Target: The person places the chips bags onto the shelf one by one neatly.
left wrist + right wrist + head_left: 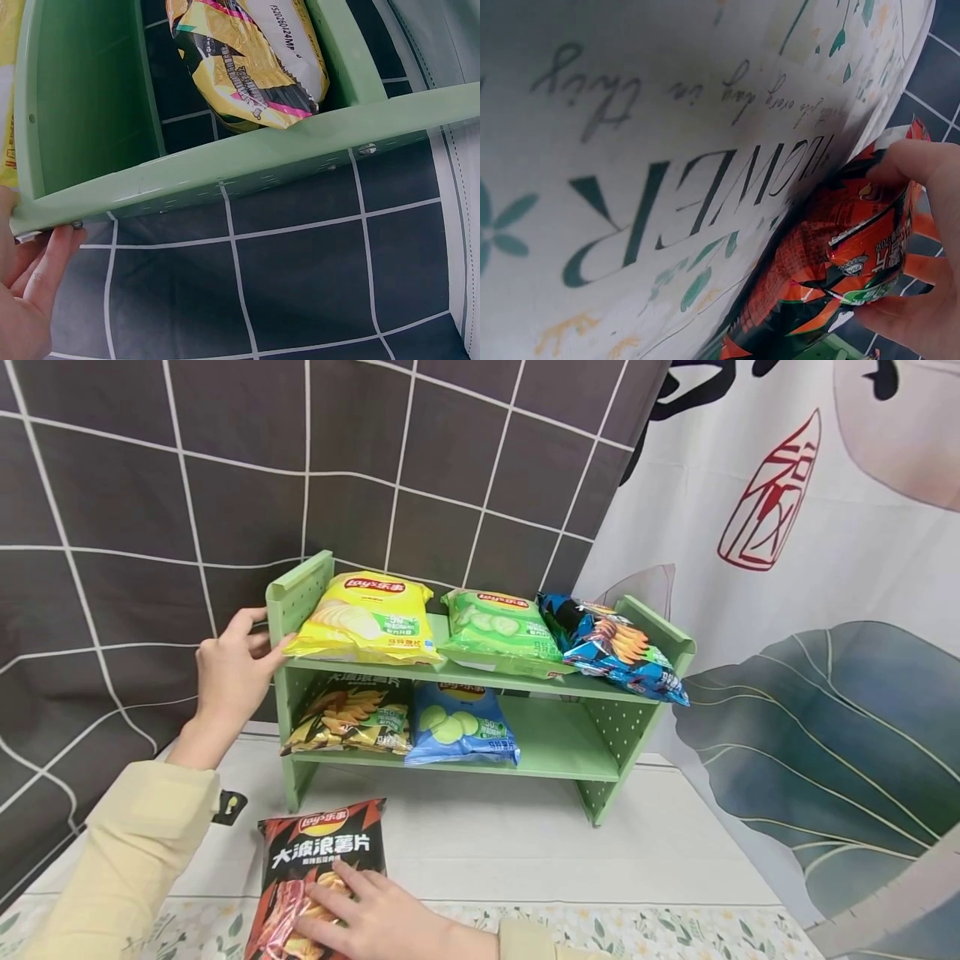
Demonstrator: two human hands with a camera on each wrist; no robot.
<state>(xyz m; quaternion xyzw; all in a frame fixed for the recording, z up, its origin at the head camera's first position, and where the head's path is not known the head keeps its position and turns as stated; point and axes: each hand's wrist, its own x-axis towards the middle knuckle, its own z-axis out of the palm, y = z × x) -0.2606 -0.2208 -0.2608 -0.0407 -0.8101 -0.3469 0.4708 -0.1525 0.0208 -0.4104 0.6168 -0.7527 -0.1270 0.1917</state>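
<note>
My left hand (pixel 231 672) grips the left side panel (pixel 279 693) of a green two-tier shelf, thumb in front and fingers behind. The left wrist view shows the fingers (pixel 46 270) at the panel's edge. A black-and-red bag of potato chips (pixel 322 835) is at the table's front left, below the shelf. My right hand (pixel 382 914) holds this bag, fingers spread over its front. The right wrist view shows fingers and thumb around the bag (pixel 817 262). Closest to my left hand is a yellow chip bag (pixel 367 618) on the upper tier.
A green chip bag (pixel 506 631) and a dark blue one (pixel 615 647) share the upper tier. Below lie a black-and-gold bag (pixel 352 718) and a blue bag (pixel 461 722). A small dark tag (pixel 229 807) lies by my left sleeve. Behind hangs a dark checked cloth (pixel 465 468).
</note>
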